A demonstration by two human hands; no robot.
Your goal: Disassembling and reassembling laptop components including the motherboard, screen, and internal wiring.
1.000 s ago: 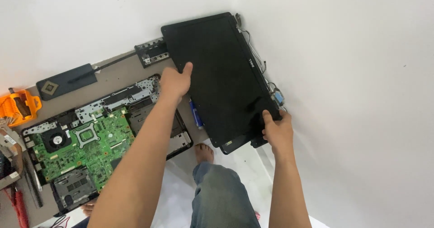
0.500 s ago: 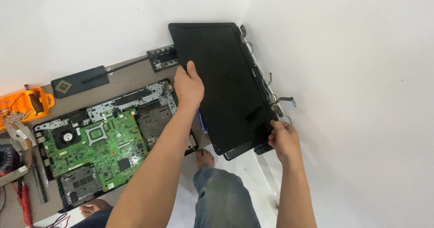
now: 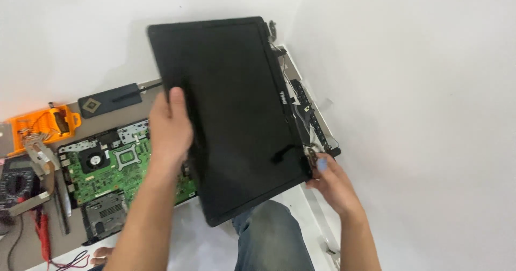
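**Two hands hold up a black laptop screen**

A big black laptop screen panel [image 3: 231, 115] fills the middle of the frame. It is tilted, with its top corner near the upper middle and its bottom corner low in the middle, above a knee in blue jeans [image 3: 274, 239].

The left hand [image 3: 169, 126] is on the left edge of the panel. Its fingers are curled around the edge and its thumb lies on the dark front. The right hand [image 3: 328, 179] is at the lower right corner of the panel. Its fingertips pinch the corner by the metal hinge [image 3: 310, 154].

In the lower left of the frame, a green circuit board [image 3: 113, 166] lies on the floor inside an open laptop base. Left of it sit an orange tool holder [image 3: 40, 123] and a dark meter [image 3: 16, 179] with red wires. A flat black piece [image 3: 107, 100] lies above the board.
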